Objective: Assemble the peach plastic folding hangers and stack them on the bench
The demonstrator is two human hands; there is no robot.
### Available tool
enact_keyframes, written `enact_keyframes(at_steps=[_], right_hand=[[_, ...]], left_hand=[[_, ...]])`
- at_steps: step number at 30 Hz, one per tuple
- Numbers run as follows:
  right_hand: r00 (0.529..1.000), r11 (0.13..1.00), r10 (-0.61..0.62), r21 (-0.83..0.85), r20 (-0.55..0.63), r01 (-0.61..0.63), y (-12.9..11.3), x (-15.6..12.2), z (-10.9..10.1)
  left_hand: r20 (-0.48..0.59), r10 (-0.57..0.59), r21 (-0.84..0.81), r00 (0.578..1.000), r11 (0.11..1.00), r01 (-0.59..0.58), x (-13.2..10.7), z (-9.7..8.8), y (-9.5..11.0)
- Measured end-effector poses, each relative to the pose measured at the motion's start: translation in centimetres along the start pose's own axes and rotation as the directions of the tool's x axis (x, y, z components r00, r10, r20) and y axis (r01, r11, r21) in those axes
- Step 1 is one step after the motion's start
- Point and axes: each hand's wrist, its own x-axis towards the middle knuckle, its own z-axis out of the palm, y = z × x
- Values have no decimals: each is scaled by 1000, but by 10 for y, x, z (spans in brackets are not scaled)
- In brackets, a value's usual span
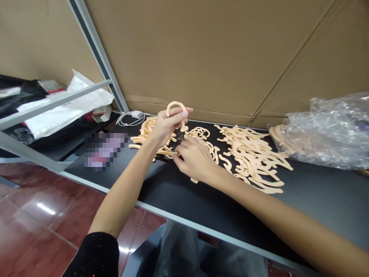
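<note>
Left hand point(165, 126) grips a hook point(175, 105) aloft; right hand point(195, 158) pinches a strip point(168, 152) on the table point(317, 196). A heap point(253, 154) of such pieces lies just beside, plastic bag point(325, 130) farther right, charger point(136, 114) behind.

Black, finely speckled sleeve point(96, 256) on the left upper arm, bare forearms, grey trousers point(184, 250).

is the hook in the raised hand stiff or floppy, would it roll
Probably stiff: the hook keeps its curve held at one end by the left hand. Likely light: a pinch alone lifts it. Flat like the pile, so unlikely to roll.
</note>
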Motion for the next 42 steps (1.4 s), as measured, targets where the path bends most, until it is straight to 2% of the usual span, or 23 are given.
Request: enact_keyframes(at_steps=[4, 7, 11, 14, 16, 18, 23, 28, 33, 37, 39, 42], right_hand=[[999, 1000, 4, -30, -48, -6, 25, -32, -20], [988, 1000, 18, 13, -155, -16, 50, -64, -36], [962, 963, 196, 222, -188, -153, 81, -102, -58], [903, 876, 404, 346, -145, -337, 94, -120, -71], [859, 808, 504, 405, -95, -429, 98, -126, -76], [830, 760, 554, 448, -66, -471, 100, -128, -79], [771, 694, 631, 506, -86, -512, 106, -128, -83], [723, 632, 688, 541, -61, -555, 110, -128, -82], [666, 564, 745, 570, -38, -598, 111, -129, -79], [656, 576, 751, 557, -72, -598, 112, -128, -79], [667, 585, 742, 550, -66, -596, 112, -127, -81], [748, 611, 661, 539, 54, -579, 107, -126, -87]], left_hand=[[-4, 2, -21, 1000, 1000, -2, 1, -2, -2], [18, 4, -12, 1000, 1000, -4, 1, 5, -9], [63, -75, -11, 995, 997, 76, -8, 25, -24], [142, -197, -22, 970, 979, 202, -18, 40, -33], [185, -271, -14, 945, 960, 279, -25, 47, -36], [183, -304, 5, 935, 951, 309, -28, 52, -36], [110, -331, 42, 937, 943, 329, -28, 55, -35], [133, -376, -10, 917, 925, 381, -30, 58, -35], [100, -387, -3, 917, 921, 389, -35, 62, -37], [102, -394, 58, 913, 919, 390, -35, 62, -37], [90, -380, 99, 921, 923, 372, -35, 61, -37], [85, -359, 149, 930, 927, 344, -39, 64, -36]])
